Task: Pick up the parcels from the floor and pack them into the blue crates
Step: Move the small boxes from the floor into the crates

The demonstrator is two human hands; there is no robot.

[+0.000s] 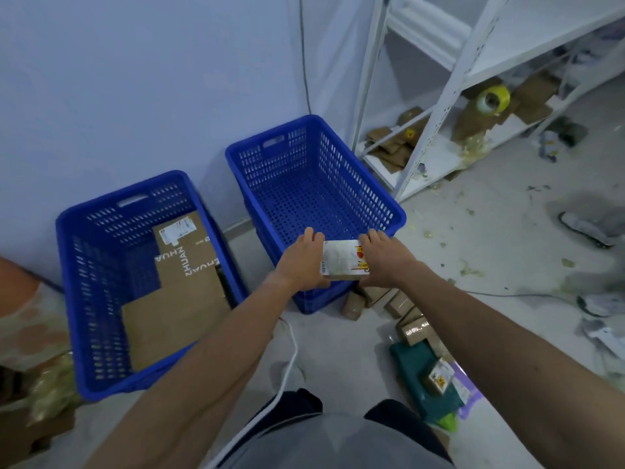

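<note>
Both hands hold a small white-labelled parcel [342,262] over the near rim of the right blue crate [392,211]. My left hand [302,262] grips its left side and my right hand [384,260] grips its right side. That crate's perforated floor is bare. The left blue crate [67,282] holds two flat brown cardboard boxes [182,292], one printed ZHUAN. More parcels lie on the floor at the right: small brown boxes [389,304], a taped box [416,331], a dark green bag [417,367] with a small labelled box [438,379] on it.
A white metal shelf rack [436,123] stands at the right, with cardboard scraps and a yellow tape roll [494,98]. A white cable [287,370] runs across the floor between my arms. Paper litter and bags [598,309] lie at the far right. Crumpled wrapping [50,384] sits at the left.
</note>
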